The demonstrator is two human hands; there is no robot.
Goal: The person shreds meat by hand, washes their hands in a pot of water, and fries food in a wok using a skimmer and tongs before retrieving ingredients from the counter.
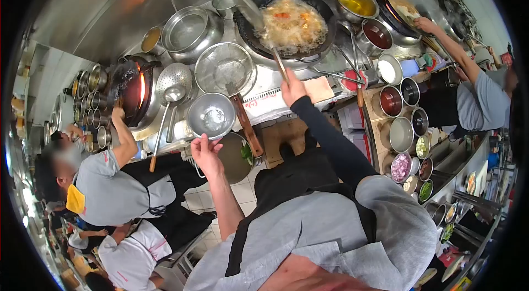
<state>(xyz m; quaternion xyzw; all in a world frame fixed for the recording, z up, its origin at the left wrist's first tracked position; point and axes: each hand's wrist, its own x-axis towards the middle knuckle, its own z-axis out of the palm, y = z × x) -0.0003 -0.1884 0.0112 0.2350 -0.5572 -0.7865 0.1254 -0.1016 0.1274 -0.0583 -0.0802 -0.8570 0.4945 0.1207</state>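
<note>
My left hand (207, 155) is closed on the near rim of a shiny metal bowl (211, 114), which looks empty. With its fingers wrapped round the handle, my right hand (292, 90) grips a long-handled skimmer (246, 7). Its broad metal head is tilted over the left side of a black wok (325, 43); blur hides any holes in it. Pale and orange food (292, 22) bubbles in oil inside the wok. Left of the wok lies a round wire strainer (223, 68) with a wooden handle that runs down past the bowl.
A perforated ladle (174, 79) and a smaller ladle (174, 93) lie at the left. Sauce pots (390, 101) and chopped ingredients (401, 167) stand at the right. Co-workers (121, 181) work close by on both sides, one at a flaming wok (128, 90).
</note>
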